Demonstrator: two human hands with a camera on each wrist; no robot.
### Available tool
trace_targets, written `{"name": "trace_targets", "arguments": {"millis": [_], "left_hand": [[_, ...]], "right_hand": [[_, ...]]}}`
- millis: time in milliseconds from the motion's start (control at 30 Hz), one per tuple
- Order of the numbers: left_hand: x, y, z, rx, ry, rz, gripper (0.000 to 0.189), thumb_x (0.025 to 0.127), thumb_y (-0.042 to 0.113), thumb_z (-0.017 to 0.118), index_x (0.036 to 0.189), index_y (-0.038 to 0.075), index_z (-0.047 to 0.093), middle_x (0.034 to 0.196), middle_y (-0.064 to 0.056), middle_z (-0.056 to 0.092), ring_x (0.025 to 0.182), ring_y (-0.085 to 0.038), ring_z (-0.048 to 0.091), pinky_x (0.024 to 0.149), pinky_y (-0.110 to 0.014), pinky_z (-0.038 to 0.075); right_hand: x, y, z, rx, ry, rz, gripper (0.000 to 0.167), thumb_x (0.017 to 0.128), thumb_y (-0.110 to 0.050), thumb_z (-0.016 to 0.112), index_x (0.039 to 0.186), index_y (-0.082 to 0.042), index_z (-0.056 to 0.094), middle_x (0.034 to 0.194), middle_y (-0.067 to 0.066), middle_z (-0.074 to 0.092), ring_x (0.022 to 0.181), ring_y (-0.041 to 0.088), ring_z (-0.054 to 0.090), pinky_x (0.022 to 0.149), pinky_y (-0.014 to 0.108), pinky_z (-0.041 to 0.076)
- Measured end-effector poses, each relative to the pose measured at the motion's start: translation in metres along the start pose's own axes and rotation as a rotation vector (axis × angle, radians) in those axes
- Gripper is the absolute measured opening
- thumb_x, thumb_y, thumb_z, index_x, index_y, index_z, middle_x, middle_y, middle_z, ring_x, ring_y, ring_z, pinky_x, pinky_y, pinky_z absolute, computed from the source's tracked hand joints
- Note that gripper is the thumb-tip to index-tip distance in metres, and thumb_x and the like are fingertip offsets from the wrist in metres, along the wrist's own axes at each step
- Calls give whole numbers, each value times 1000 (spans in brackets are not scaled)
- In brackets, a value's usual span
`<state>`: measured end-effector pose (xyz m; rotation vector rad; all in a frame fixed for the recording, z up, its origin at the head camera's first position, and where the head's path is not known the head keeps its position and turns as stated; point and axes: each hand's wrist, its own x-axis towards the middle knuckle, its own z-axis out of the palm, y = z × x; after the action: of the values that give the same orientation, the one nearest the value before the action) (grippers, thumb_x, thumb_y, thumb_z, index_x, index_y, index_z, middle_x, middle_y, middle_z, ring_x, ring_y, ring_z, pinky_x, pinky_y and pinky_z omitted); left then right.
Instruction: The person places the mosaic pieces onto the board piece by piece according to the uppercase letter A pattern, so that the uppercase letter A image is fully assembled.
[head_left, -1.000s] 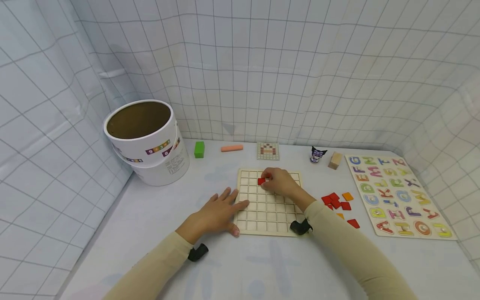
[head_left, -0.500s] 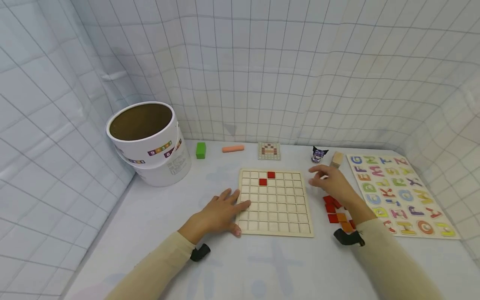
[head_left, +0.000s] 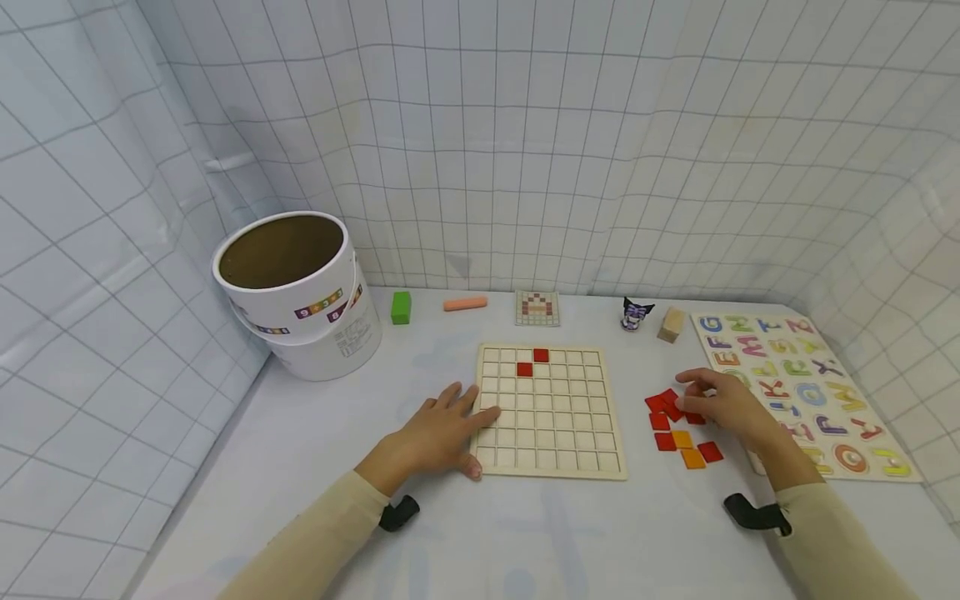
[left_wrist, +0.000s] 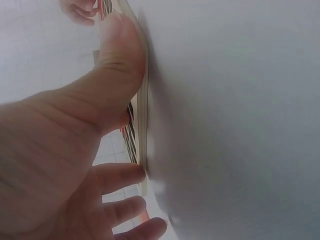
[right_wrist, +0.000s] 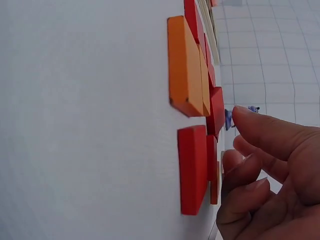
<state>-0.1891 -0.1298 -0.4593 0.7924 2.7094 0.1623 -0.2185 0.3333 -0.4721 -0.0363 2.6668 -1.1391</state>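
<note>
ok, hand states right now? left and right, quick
Left hand: open, spread at the board's left edge.
Right hand: open, loosely curled by the tiles, no tile visible in its grasp.

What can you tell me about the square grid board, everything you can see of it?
The grid board is pale and looks wooden, thin, with raised lines dividing it into square cells inside a plain rim. It lies flat on the whitish table. Two red tiles sit in diagonally neighbouring cells in its two farthest rows. The left hand touches its left edge.
</note>
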Motion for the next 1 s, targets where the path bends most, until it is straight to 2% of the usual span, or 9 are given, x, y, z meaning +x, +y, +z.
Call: {"name": "trace_targets", "arguments": {"millis": [133, 367, 567, 667, 767, 1000], "left_hand": [[0, 2, 0, 3, -6, 2, 96, 75, 58, 77, 158, 30, 39, 167, -18, 23, 153, -45, 18, 113, -64, 31], [0, 3, 0, 17, -5, 11, 96, 76, 59, 76, 158, 28, 39, 166, -20, 24, 152, -46, 20, 112, -65, 32], [2, 3, -2, 15, 2, 4, 96, 75, 58, 77, 159, 29, 38, 167, -19, 23, 153, -45, 18, 112, -64, 32], [2, 3, -3, 11, -4, 4, 96, 75, 58, 77, 159, 29, 38, 167, -19, 23, 153, -45, 18, 112, -64, 32], [1, 3, -3, 6, -8, 1, 96, 75, 58, 77, 158, 28, 39, 167, -19, 23, 153, -45, 18, 112, -64, 32], [-1, 2, -2, -3, 8, 3, 96, 74, 56, 79, 158, 28, 41, 166, -19, 25, 152, -45, 20, 113, -65, 31]], "right_hand": [[-3, -1, 4, -51, -37, -2, 49, 94, -31, 74, 134, -7, 61, 105, 9, 59, 96, 25, 53, 75, 31, 47], [-8, -4, 6, -107, -64, 3, 41, 93, -27, 75, 127, -6, 65, 115, 11, 65, 102, 27, 55, 83, 36, 50], [-5, -5, 6, -116, -55, -24, 31, 95, -22, 73, 120, -7, 64, 105, 7, 63, 95, 24, 56, 78, 32, 50], [-6, -5, 7, -64, -50, -30, 31, 96, -22, 71, 120, -5, 61, 99, 8, 60, 87, 23, 56, 71, 30, 49], [-6, -3, 6, 31, -37, -32, 36, 99, -25, 68, 126, -4, 57, 95, 10, 58, 79, 24, 56, 65, 29, 48], [-2, 4, 1, 242, -11, -12, 50, 103, -42, 58, 138, -7, 52, 91, 12, 56, 77, 21, 56, 65, 27, 49]]}}
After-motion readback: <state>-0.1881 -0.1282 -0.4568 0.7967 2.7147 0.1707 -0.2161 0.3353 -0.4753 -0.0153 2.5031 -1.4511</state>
